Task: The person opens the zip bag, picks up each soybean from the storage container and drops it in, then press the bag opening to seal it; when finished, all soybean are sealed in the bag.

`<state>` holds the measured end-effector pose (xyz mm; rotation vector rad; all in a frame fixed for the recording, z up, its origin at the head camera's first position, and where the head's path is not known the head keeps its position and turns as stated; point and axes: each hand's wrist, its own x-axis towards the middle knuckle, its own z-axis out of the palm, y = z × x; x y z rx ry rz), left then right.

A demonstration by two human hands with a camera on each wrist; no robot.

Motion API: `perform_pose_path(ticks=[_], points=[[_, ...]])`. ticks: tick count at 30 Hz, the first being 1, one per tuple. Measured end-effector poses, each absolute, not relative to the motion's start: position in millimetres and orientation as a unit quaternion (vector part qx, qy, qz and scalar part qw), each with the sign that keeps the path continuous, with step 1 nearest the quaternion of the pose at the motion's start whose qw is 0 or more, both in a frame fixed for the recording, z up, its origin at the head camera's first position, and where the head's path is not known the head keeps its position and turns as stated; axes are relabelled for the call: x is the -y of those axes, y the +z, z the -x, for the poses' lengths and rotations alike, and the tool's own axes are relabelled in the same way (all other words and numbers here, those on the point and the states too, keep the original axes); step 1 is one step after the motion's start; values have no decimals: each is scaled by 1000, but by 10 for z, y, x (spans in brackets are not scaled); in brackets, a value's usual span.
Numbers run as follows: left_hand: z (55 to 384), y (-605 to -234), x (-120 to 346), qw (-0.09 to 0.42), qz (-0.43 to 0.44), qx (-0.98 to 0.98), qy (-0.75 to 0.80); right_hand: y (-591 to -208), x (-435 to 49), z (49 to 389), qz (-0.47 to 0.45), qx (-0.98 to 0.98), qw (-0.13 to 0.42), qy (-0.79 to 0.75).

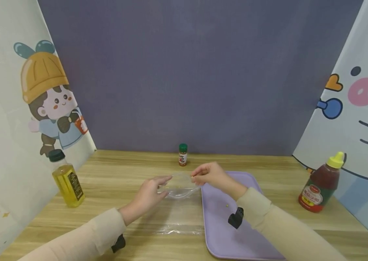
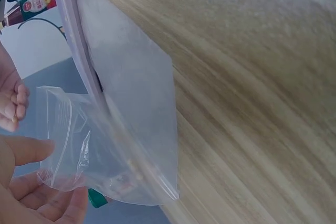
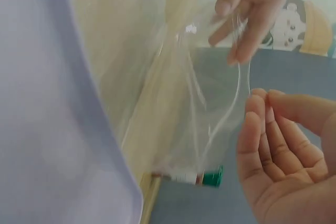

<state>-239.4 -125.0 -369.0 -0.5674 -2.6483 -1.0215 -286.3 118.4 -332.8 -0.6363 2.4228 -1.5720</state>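
Observation:
A clear plastic zip bag (image 1: 180, 214) lies on the table with its mouth raised toward the back. My left hand (image 1: 149, 195) holds the mouth at its left side, thumb and fingers spread apart around the rim (image 2: 41, 174). At the right of the mouth, my right hand (image 1: 212, 176) pinches a small yellowish piece between thumb and fingertips, close beside the bag's edge; the fingers mostly hide it. Another small yellow piece (image 1: 227, 206) rests on the purple tray (image 1: 233, 239). The tray stands under the right forearm, along the bag's right side.
A small green-capped seasoning bottle (image 1: 183, 156) stands behind the bag. On the left is an oil bottle (image 1: 68, 185) with a dark cap, and on the right a red sauce bottle (image 1: 319, 186) with a yellow cap. A dark cloth (image 1: 184, 79) hangs at the back.

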Motion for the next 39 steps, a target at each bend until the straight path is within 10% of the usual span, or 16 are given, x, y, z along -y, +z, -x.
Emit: perform_pose_path(ticks=[14, 39], points=[[2385, -3694, 1239, 133, 200, 909, -342, -3317, -977, 2833, 206, -838, 55, -503], [2400, -3693, 1289, 127, 201, 908, -344, -3474, -2228, 3009, 129, -876, 64, -461]])
